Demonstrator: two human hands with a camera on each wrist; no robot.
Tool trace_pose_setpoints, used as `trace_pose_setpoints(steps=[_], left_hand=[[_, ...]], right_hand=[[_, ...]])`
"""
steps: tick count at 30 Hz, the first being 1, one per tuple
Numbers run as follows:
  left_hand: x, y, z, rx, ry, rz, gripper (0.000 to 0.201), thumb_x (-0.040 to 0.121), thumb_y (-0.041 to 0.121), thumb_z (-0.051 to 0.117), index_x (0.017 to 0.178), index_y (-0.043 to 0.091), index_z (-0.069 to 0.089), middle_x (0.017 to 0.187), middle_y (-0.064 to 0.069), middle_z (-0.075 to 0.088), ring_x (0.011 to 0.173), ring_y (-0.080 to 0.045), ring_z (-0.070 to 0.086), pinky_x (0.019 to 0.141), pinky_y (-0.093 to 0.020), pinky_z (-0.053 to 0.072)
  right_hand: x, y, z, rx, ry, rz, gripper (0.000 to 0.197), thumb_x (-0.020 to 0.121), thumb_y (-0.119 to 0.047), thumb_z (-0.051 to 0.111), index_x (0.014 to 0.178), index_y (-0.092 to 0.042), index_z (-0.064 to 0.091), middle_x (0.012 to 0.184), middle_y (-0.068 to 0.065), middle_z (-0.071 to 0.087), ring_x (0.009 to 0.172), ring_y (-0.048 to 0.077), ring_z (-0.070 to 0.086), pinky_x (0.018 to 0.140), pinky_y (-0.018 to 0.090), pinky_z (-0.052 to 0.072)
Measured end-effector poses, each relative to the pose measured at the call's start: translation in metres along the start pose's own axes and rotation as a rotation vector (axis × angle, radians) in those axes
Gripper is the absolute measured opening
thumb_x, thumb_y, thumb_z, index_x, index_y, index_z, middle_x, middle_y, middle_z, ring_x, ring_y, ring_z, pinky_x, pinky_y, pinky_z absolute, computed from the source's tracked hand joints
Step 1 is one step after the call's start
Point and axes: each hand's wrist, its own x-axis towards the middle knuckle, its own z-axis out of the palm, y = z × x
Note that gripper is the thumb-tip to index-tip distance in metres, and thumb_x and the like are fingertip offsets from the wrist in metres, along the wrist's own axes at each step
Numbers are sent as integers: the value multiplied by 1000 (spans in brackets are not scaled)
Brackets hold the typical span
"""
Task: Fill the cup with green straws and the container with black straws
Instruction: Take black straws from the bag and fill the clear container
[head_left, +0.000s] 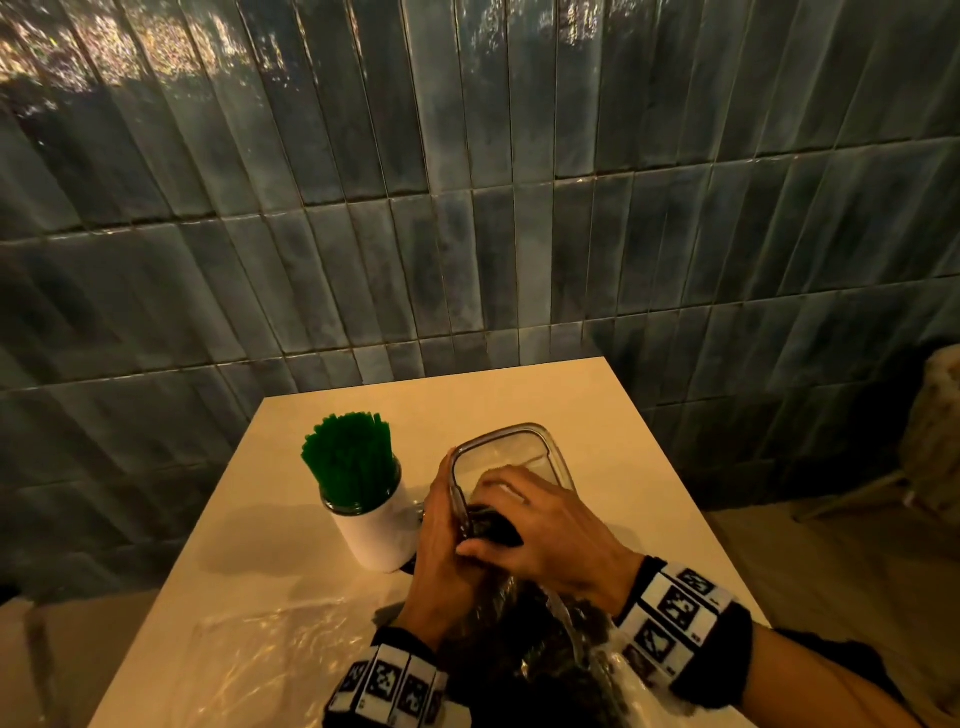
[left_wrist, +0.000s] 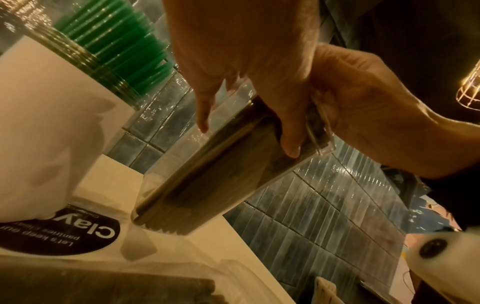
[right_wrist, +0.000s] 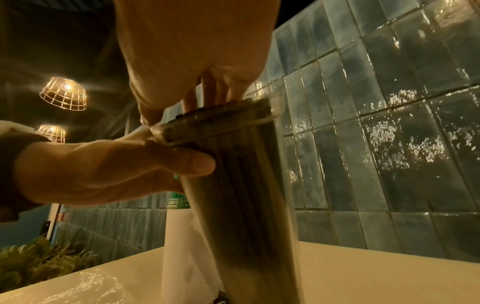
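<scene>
Hands (head_left: 545, 535) around clear, straw-darkened container (head_left: 545, 447)

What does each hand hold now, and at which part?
The left hand grips the clear container at its upper wall, under the rim. The right hand holds a bunch of black straws near their top ends, inside the container's mouth.

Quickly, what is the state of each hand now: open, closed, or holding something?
Left hand: grips the tilted clear container by its side near the rim.
Right hand: holds a bundle of black straws at the container's mouth.
</scene>
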Motion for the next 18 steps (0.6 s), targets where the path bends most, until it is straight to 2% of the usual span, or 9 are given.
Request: trace_pose_setpoints(steps=[2, 3, 5, 8, 9, 11, 13, 15, 18], left_hand=[[0, 2, -1, -7, -27, -6, 102, 65, 28, 84, 144, 15, 21, 136, 8, 43, 122, 13, 40, 97, -11, 40], [0, 0, -2, -20, -44, -23, 104, 66, 33, 81, 146, 20, 17, 139, 14, 39, 125, 9, 40, 99, -12, 38], [1, 0, -2, -46, -38, -52, 97, 72, 29, 78, 145, 29, 14, 135, 21, 39, 123, 9, 42, 98, -11, 38], [9, -1, 2, -26, -28, -44, 87, 80, 19, 72, 146, 29, 16, 134, 13, 45, 123, 1, 45, 99, -19, 40], [12, -2, 2, -19, -29, -50, 87, 80, 18, 72, 145, 30, 17, 133, 12, 47, 122, 0, 47, 98, -19, 41], [23, -7, 0, -28, -28, -91, 89, 78, 8, 73, 142, 32, 16, 124, 17, 50, 112, 6, 52, 92, -11, 42], [35, -11, -5, -51, -57, -160, 88, 80, -1, 69, 144, 23, 14, 115, 15, 52, 102, 10, 54, 86, -6, 42], [46, -17, -12, -56, -80, -210, 76, 83, -3, 63, 143, 17, 21, 113, 13, 55, 99, 9, 57, 82, -8, 46], [57, -25, -23, -60, -99, -288, 59, 81, 13, 67, 133, 6, 40, 105, 3, 65, 100, -19, 65, 77, -25, 54]], right_hand=[[1, 0, -3, -60, 35, 63, 68, 83, -73, 32, 119, -20, 56, 125, 2, 55, 113, 20, 54, 93, 32, 46], [1, -1, -3, -74, 3, 109, 73, 81, -76, 26, 123, -22, 54, 129, 1, 52, 117, 20, 50, 97, 33, 42], [1, -4, 1, -68, -98, 151, 75, 83, -74, 16, 128, -24, 49, 134, 0, 48, 120, 19, 47, 102, 34, 36], [7, -6, 10, -87, -74, 139, 65, 90, -65, 13, 115, -21, 53, 117, 2, 57, 101, 20, 56, 94, 37, 42], [11, -5, 13, -101, -50, 139, 58, 93, -60, 16, 110, -20, 55, 111, 2, 59, 94, 20, 57, 88, 37, 44], [25, 0, 14, -121, 6, 122, 48, 94, -51, 22, 103, -19, 57, 100, 3, 62, 83, 22, 60, 79, 36, 45], [39, 3, 14, -124, 22, 115, 50, 93, -50, 22, 101, -17, 59, 93, 5, 64, 78, 24, 61, 73, 35, 45], [53, 5, 17, -150, 1, 116, 57, 91, -53, 17, 105, -17, 59, 92, 6, 64, 78, 27, 62, 71, 35, 45], [68, 6, 24, -198, -55, 138, 68, 88, -58, 6, 116, -18, 54, 100, 8, 64, 84, 28, 62, 76, 37, 46]])
